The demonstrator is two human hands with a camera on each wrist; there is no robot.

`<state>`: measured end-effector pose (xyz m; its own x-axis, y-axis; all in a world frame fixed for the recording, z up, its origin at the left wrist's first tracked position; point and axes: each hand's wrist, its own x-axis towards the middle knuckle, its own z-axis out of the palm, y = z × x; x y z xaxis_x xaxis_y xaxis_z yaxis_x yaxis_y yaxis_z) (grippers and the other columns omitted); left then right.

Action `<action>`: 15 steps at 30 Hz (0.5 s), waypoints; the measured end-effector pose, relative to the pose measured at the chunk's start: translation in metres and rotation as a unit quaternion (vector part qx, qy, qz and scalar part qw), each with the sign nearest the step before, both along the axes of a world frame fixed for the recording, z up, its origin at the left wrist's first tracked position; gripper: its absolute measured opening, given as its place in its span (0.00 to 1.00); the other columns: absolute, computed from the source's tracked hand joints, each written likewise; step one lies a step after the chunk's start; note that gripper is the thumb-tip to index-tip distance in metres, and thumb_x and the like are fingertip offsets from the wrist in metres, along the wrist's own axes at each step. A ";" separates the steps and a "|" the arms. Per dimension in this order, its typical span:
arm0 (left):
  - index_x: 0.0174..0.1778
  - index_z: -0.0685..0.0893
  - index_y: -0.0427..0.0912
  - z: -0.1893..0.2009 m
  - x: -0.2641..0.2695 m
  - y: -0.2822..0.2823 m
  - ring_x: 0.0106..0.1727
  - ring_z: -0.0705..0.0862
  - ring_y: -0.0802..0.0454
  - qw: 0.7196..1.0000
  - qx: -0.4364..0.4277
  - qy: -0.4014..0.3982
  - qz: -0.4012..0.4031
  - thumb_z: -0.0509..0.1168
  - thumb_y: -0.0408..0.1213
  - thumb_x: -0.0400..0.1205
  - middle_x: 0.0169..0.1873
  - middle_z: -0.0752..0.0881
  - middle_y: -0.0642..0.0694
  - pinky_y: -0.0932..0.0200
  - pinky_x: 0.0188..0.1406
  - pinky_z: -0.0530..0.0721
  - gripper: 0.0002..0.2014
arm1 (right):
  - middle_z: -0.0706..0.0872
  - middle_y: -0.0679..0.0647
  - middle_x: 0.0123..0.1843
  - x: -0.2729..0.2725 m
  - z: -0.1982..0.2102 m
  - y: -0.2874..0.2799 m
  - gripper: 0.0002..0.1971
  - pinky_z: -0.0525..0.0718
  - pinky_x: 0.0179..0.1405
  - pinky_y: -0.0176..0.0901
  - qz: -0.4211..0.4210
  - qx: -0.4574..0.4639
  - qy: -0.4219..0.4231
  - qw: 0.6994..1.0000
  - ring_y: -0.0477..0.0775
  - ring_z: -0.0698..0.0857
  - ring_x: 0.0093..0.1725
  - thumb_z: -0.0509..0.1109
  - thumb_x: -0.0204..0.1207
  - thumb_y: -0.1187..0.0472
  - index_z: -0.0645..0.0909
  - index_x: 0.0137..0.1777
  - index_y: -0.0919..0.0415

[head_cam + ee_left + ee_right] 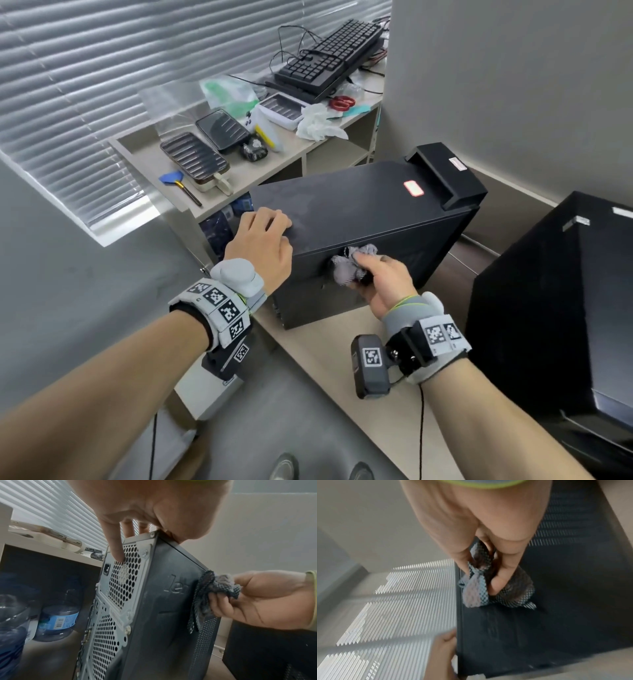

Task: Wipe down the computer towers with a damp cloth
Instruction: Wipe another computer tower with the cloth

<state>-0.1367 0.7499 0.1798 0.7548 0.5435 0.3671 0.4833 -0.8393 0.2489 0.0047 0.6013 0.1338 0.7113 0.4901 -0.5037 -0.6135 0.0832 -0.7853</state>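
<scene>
A black computer tower [359, 205] stands upright on a pale board. My left hand [263, 243] rests on its top rear corner. In the left wrist view its fingers [118, 550] hang over the edge onto the perforated metal back panel of the tower [163, 615]. My right hand [383, 277] grips a crumpled grey checked cloth [349, 269] and presses it against the upper part of the side panel. The right wrist view shows the cloth [476, 592] bunched between thumb and fingers against the dark panel [565, 601], near its top edge.
A second black tower [555, 301] stands close on the right. Behind is a low shelf unit [246, 178] with keyboards [329, 58], trays, scissors [342, 102] and small tools. Water bottles [58, 622] sit under it. Window blinds [102, 85] fill the left wall.
</scene>
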 end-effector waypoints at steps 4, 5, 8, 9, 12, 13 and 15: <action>0.56 0.79 0.48 0.002 -0.002 0.004 0.62 0.74 0.46 1.000 -0.004 -0.001 -0.013 0.54 0.42 0.80 0.57 0.80 0.51 0.54 0.30 0.82 0.13 | 0.81 0.60 0.36 -0.024 -0.003 0.009 0.09 0.86 0.21 0.44 0.037 -0.055 0.007 0.998 0.57 0.84 0.34 0.71 0.74 0.74 0.75 0.39 0.63; 0.56 0.79 0.48 0.002 -0.003 0.004 0.62 0.74 0.47 1.000 -0.003 -0.001 -0.017 0.54 0.42 0.80 0.58 0.80 0.52 0.53 0.31 0.83 0.13 | 0.81 0.61 0.37 -0.021 -0.002 0.006 0.08 0.85 0.21 0.43 0.033 -0.058 0.011 0.998 0.57 0.83 0.34 0.70 0.74 0.74 0.76 0.39 0.64; 0.60 0.81 0.49 -0.001 -0.009 0.008 0.65 0.75 0.48 1.000 -0.011 -0.001 -0.029 0.58 0.42 0.83 0.62 0.81 0.53 0.51 0.41 0.85 0.12 | 0.84 0.65 0.43 0.002 0.009 -0.006 0.03 0.88 0.30 0.47 -0.026 -0.024 -0.002 0.999 0.59 0.85 0.38 0.69 0.75 0.72 0.80 0.48 0.68; 0.61 0.82 0.49 -0.001 -0.011 0.011 0.68 0.75 0.48 0.999 -0.016 0.000 -0.036 0.59 0.42 0.84 0.64 0.81 0.54 0.50 0.48 0.84 0.13 | 0.84 0.65 0.44 0.006 0.013 -0.007 0.04 0.88 0.33 0.48 -0.044 -0.010 -0.003 0.999 0.59 0.86 0.39 0.70 0.76 0.72 0.81 0.49 0.69; 0.67 0.82 0.50 0.000 -0.015 0.020 0.72 0.73 0.50 0.997 -0.028 0.011 -0.064 0.55 0.45 0.85 0.69 0.80 0.54 0.54 0.64 0.78 0.18 | 0.84 0.64 0.41 -0.014 0.025 0.002 0.02 0.87 0.34 0.48 -0.041 0.018 -0.016 0.999 0.58 0.85 0.38 0.69 0.76 0.72 0.80 0.43 0.67; 0.69 0.81 0.51 0.001 -0.016 0.023 0.73 0.73 0.51 0.997 -0.029 0.018 -0.074 0.53 0.46 0.85 0.70 0.80 0.54 0.55 0.66 0.76 0.19 | 0.84 0.63 0.39 -0.028 0.026 0.010 0.04 0.87 0.33 0.46 -0.018 0.018 -0.017 1.000 0.57 0.86 0.36 0.69 0.76 0.72 0.80 0.42 0.66; 0.71 0.80 0.51 0.001 -0.019 0.027 0.74 0.73 0.52 0.995 -0.027 0.028 -0.090 0.51 0.46 0.85 0.71 0.79 0.54 0.57 0.69 0.74 0.21 | 0.86 0.60 0.34 -0.056 0.024 0.027 0.04 0.85 0.25 0.41 0.032 0.006 0.000 0.999 0.53 0.87 0.30 0.70 0.76 0.72 0.80 0.41 0.66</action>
<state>-0.1559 0.7773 0.1810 0.8601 0.4156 0.2960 0.3411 -0.8998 0.2721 -0.0516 0.6283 0.1580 0.6792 0.5399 -0.4971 -0.6170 0.0535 -0.7851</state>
